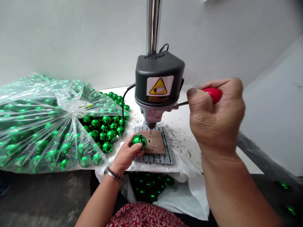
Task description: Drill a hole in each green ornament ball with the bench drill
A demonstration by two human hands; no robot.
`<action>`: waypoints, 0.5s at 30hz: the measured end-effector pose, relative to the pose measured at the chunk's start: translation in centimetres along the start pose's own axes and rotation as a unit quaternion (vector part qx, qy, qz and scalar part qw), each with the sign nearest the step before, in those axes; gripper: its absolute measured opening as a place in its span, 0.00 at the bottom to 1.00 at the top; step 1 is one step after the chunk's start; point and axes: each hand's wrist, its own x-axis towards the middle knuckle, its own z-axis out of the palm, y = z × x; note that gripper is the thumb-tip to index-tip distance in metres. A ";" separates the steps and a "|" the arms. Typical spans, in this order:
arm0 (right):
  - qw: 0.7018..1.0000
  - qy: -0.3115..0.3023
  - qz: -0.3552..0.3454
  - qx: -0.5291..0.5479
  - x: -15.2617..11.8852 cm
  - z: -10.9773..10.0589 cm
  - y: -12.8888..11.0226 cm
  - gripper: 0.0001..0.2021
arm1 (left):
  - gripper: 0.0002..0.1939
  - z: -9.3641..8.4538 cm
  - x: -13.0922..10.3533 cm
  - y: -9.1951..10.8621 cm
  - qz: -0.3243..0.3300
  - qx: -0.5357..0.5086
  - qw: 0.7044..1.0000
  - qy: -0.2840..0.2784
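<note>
Between the fingers and thumb of my left hand is a shiny green ball, held over the left edge of a brown board. That board has a small hole and lies on the grey base of a drill press. My right hand is wrapped round the red knob of the press lever. Above the board, the thin drill bit points down, to the right of the ball and apart from it. The dark motor housing carries a yellow warning label.
A clear plastic bag full of green balls lies at the left, with several loose balls beside it. Dark shavings dot the white table. Below its edge, a white bag holds more green balls. A black cable hangs left of the press.
</note>
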 end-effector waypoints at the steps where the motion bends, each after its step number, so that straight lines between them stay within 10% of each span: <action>1: 1.000 -0.001 0.004 0.002 0.0 0.0 0.0 0.12 | 0.42 -0.1 -0.1 0.0 -0.011 -0.024 1.000 -0.007; 15: 0.999 0.014 0.041 -0.027 -0.1 0.3 0.1 0.11 | 0.25 -0.8 0.7 -0.4 -0.049 -0.224 0.973 0.030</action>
